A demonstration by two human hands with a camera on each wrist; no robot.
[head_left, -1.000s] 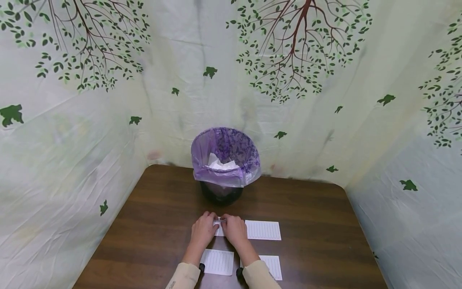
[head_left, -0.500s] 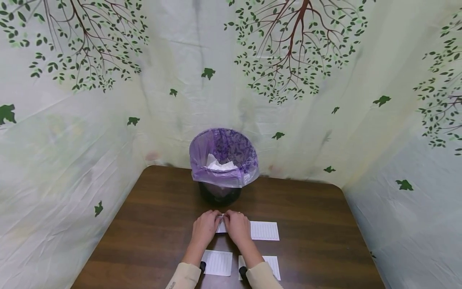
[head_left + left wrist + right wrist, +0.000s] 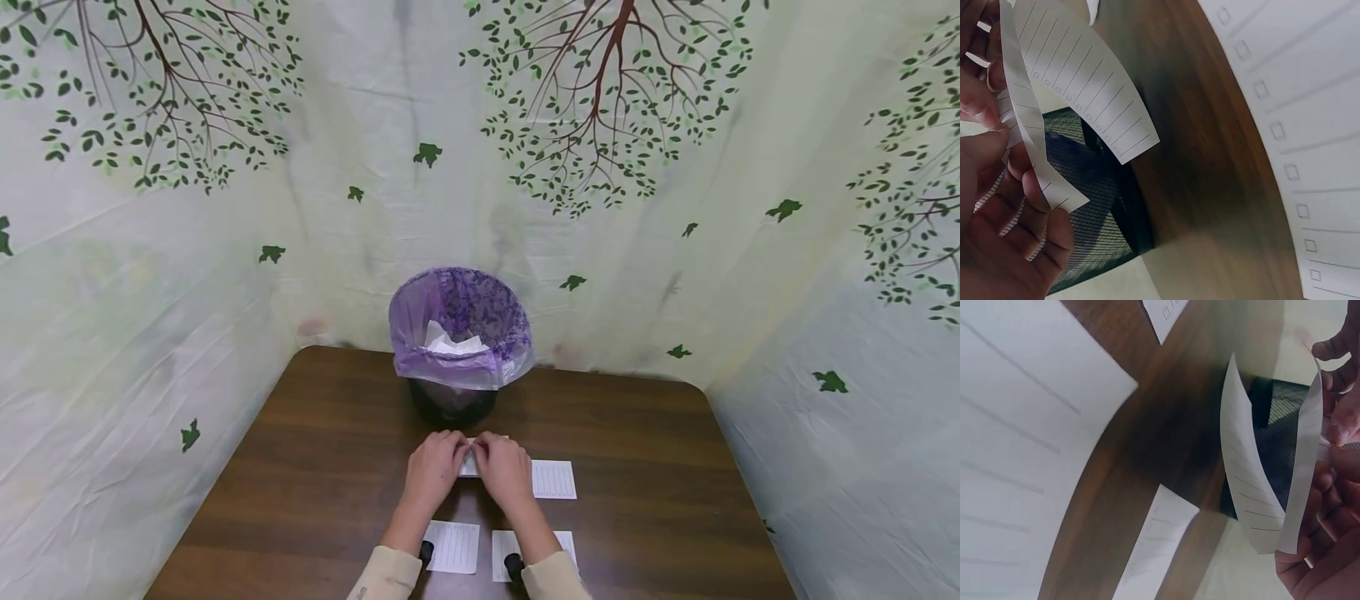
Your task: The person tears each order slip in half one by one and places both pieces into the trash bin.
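Both hands hold a small lined sheet of paper with a column of checkboxes (image 3: 468, 467), just in front of the bin. The left hand (image 3: 433, 462) pinches it at the left and the right hand (image 3: 506, 468) at the right, thumbs close together. In the left wrist view the sheet's folded strip (image 3: 1029, 119) stands between the fingers, with a wider flap (image 3: 1094, 94) angled away beyond it. From the right wrist the two parts of the sheet (image 3: 1250, 481) form a narrow V. Fingers hide much of its upper edge.
Three more lined sheets lie on the brown table (image 3: 645, 517): one back right (image 3: 553, 480), one front left (image 3: 453, 550), one front right (image 3: 502, 554) partly under the right wrist. Behind the hands stands a dark mesh bin (image 3: 450, 407) with a purple liner (image 3: 435, 367) and white paper (image 3: 453, 343) inside.
Both hands have shifted slightly right and away from the body with the sheet, and the right hand now covers more of the back right sheet. The head view has turned slightly right.
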